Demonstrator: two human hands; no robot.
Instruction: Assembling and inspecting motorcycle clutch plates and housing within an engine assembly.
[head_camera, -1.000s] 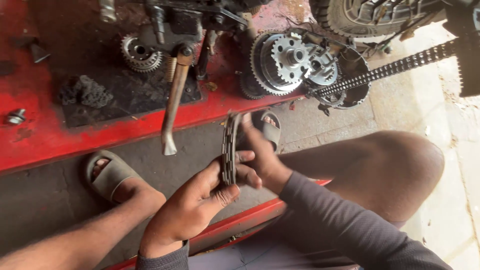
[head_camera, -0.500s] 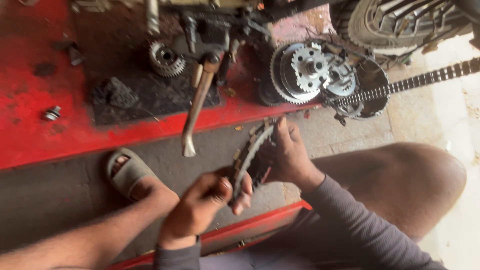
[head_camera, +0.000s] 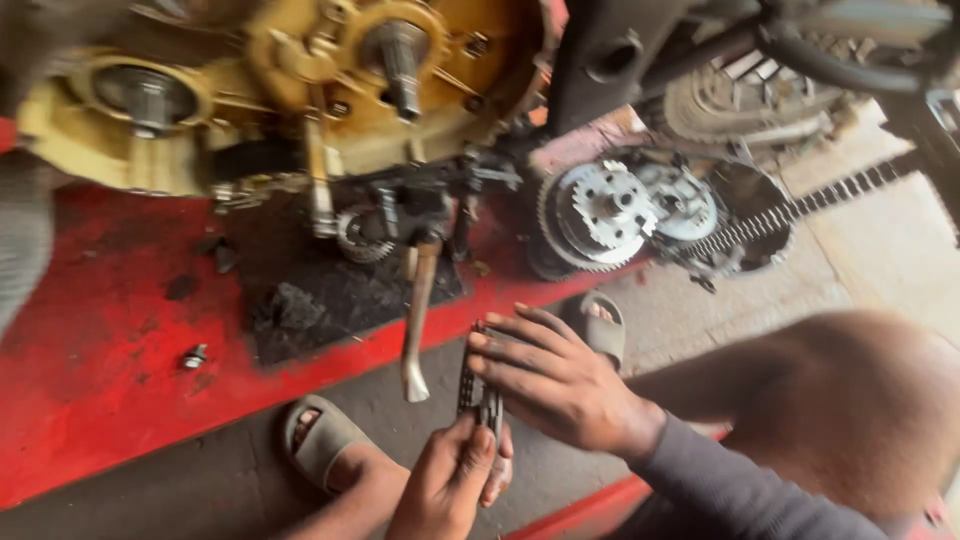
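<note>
1. Head view: you worked over a red platform (head_camera: 90, 400), oil-stained, with grey concrete floor (head_camera: 880, 250) to the right.
2. A yellowed engine case (head_camera: 300, 90) hung above, its shaft (head_camera: 400, 65) sticking out toward you.
3. The kick lever (head_camera: 418, 320) dropped right beside your hands, crowding the left side.
4. A clutch drum (head_camera: 605, 215) and drive chain (head_camera: 800, 215) sat just behind your right hand.
5. Your left hand (head_camera: 450, 480) pinched the stack of clutch plates (head_camera: 482, 385) from below, on edge.
6. Your right hand (head_camera: 555, 380) lay spread, fingers pressed on the stack's side.
7. A loose bolt (head_camera: 193, 356) sat well apart; open room lay only at the right.
</note>
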